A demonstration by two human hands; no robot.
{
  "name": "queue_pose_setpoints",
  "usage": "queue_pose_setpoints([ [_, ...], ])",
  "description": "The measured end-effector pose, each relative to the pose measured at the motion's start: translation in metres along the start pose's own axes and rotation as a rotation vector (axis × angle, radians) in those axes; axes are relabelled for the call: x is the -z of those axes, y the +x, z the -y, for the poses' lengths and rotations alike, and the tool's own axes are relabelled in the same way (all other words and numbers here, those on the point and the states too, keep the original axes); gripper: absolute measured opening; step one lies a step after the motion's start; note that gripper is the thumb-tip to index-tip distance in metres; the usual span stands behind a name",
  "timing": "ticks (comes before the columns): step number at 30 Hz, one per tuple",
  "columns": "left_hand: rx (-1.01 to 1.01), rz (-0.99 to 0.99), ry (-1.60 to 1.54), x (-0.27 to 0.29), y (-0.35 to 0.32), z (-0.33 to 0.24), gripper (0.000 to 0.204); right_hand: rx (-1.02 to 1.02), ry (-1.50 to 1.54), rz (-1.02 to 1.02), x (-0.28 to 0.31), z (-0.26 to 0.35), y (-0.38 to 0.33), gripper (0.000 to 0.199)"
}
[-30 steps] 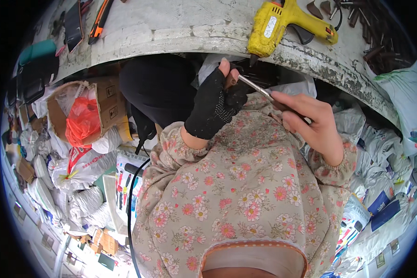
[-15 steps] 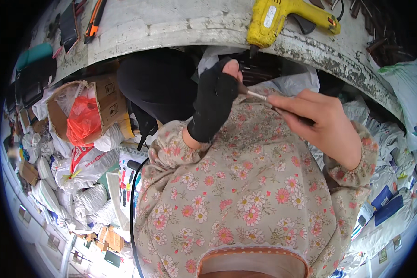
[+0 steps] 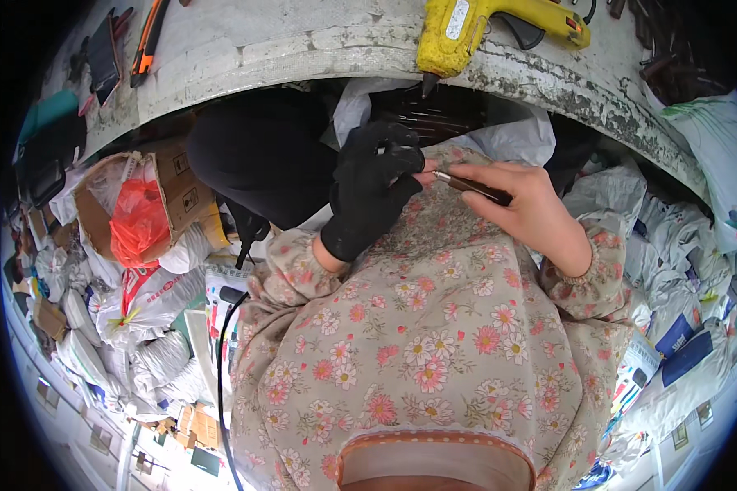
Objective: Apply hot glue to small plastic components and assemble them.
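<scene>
Left hand (image 3: 373,192), in a black fingerless glove, is curled nearly closed, fingertips meeting the metal tip of a thin dark rod-like tool with a silver end (image 3: 471,186). Can't tell whether it pinches the tip or just steadies it; glove hides the contact. Right hand (image 3: 532,214), bare, is closed around the dark shaft of the same tool, thumb and forefinger along it, tool lying roughly level and pointing toward the gloved hand. Tool sits over the lap, just below the bench edge, in front of the pink-flowered beige smock (image 3: 434,360).

Above the hands: worn grey concrete-looking bench top (image 3: 287,49). Yellow glue gun (image 3: 467,29) lies on it, nozzle hanging past the edge right over the hands. Orange-and-black utility knife (image 3: 147,41) lies well off to the left on the same bench.

Under the bench, left side: open cardboard box with a red plastic bag (image 3: 139,221) inside, white sacks piled around it. Black cable (image 3: 221,376) runs down beside the smock.
</scene>
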State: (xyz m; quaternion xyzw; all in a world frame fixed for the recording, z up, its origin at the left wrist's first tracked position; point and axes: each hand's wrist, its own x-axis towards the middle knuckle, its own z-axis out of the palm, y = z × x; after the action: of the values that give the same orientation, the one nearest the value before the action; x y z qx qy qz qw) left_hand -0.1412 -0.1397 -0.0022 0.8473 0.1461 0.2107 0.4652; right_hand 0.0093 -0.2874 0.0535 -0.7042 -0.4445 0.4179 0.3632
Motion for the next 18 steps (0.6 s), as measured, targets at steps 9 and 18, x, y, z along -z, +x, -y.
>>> queue_pose_setpoints([
  [9, 0.197, -0.221, 0.229, 0.005, 0.014, 0.082, 0.027, -0.078, -0.480, -0.043, -0.021, -0.100, 0.059, 0.025],
  [18, 0.141, 0.028, 0.822, -0.039, 0.039, 0.182, 0.057, 0.199, -0.732, -0.242, -0.066, -0.222, 0.120, 0.023],
])
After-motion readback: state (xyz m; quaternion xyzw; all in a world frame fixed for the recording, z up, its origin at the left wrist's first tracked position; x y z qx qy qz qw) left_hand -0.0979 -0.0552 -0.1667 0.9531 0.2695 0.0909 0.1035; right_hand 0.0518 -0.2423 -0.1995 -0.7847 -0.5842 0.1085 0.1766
